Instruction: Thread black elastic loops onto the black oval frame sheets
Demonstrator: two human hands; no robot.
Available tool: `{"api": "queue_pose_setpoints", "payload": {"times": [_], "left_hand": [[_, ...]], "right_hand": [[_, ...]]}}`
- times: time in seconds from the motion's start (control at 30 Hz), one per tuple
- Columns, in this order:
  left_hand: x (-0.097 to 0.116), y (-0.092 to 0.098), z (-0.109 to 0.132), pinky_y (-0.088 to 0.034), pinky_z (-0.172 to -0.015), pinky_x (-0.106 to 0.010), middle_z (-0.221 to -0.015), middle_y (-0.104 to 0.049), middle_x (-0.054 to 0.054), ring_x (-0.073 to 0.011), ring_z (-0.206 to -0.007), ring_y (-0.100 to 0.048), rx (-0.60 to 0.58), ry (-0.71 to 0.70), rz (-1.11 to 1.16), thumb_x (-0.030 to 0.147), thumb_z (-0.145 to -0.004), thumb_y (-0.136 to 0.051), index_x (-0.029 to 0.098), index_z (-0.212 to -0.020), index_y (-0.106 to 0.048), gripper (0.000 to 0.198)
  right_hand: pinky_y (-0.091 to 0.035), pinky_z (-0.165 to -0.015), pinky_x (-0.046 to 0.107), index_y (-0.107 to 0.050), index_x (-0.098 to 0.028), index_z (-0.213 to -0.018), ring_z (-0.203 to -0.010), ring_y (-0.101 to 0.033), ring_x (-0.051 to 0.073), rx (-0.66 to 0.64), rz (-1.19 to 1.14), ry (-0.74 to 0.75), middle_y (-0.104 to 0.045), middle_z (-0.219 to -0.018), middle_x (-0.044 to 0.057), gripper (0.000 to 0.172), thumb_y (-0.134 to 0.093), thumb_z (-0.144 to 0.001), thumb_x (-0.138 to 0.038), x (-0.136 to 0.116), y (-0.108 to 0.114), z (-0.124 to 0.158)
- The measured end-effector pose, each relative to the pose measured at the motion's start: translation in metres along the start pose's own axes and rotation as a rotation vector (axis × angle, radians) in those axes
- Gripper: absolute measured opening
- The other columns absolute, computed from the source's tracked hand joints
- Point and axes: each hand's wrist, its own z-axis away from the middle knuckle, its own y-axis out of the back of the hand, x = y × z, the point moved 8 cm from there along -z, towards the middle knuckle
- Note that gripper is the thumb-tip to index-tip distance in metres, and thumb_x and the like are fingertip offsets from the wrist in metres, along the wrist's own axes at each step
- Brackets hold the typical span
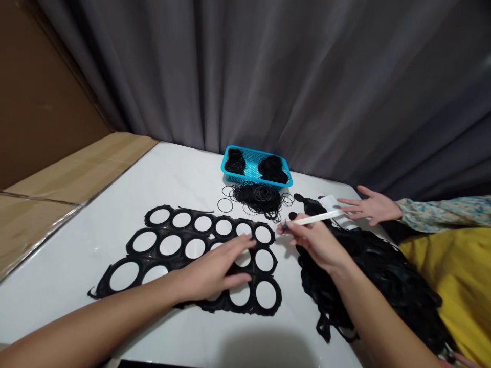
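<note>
A black rubber sheet (169, 232) with several round cut-out holes lies flat on the white table (180, 174). My left hand (217, 268) rests on the sheet's right part, fingers spread flat, holding nothing. My right hand (314, 240) is closed around a thin white pen-like tool (316, 219), its tip near the sheet's upper right corner.
A blue basket (251, 166) with black rubber rings stands at the back; loose black rings (259, 197) lie in front of it. A heap of black rubber scraps (379, 276) covers the right side. Another person's open hand (370, 207) rests flat at the far right. Cardboard (72, 174) lies left.
</note>
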Motion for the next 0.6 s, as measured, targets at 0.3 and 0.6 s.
{"api": "queue_pose_setpoints", "payload": {"times": [0.3,0.6], "left_hand": [[-0.014,0.011,-0.007,-0.048,-0.101,-0.043,-0.119,-0.064,-0.009,-0.0235,-0.115,-0.064,0.169,0.152,0.834,0.033,-0.095,-0.062,0.026,-0.144,-0.038,0.054],[-0.026,0.024,-0.001,-0.044,-0.079,-0.028,-0.081,-0.059,0.002,-0.0137,-0.078,-0.062,0.239,0.364,1.195,0.027,-0.082,-0.077,0.021,-0.123,-0.06,0.044]], "right_hand": [[-0.054,-0.047,0.017,-0.051,-0.019,-0.083,-0.087,-0.074,0.021,-0.412,-0.431,-0.227,-0.072,-0.096,0.008,0.035,-0.081,-0.081,-0.035,0.016,-0.099,0.03],[-0.055,-0.069,0.023,-0.057,-0.02,-0.082,-0.101,-0.067,0.02,-0.33,-0.316,-0.105,-0.07,-0.113,0.009,0.029,-0.079,-0.082,-0.039,0.014,-0.089,0.042]]}}
